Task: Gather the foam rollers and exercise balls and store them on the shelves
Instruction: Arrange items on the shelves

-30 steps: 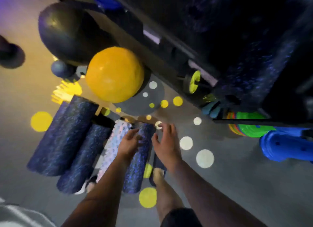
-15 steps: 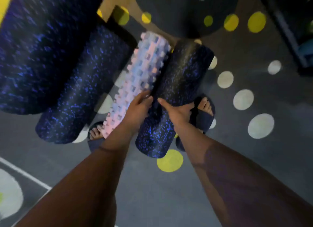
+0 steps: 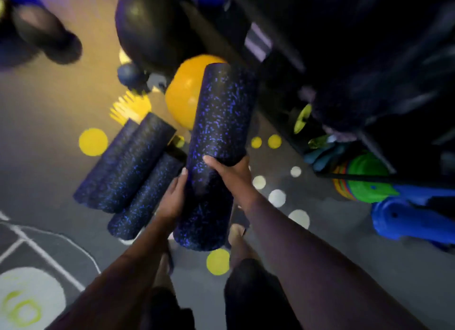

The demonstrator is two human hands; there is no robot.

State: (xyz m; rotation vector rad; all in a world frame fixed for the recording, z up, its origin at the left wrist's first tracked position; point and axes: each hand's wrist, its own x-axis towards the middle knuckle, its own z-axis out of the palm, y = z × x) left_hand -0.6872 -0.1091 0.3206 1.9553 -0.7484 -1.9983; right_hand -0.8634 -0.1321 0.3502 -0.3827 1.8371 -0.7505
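Blue-speckled black foam roller [image 3: 216, 137], gripped in your left hand [image 3: 172, 199] and right hand [image 3: 234, 174], fingers wrapped around it.

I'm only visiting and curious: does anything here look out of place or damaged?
No damage shows. Two speckled foam rollers and the yellow ball lie loose on the floor, not shelved. Both hands, left hand and right hand, hold a third roller.
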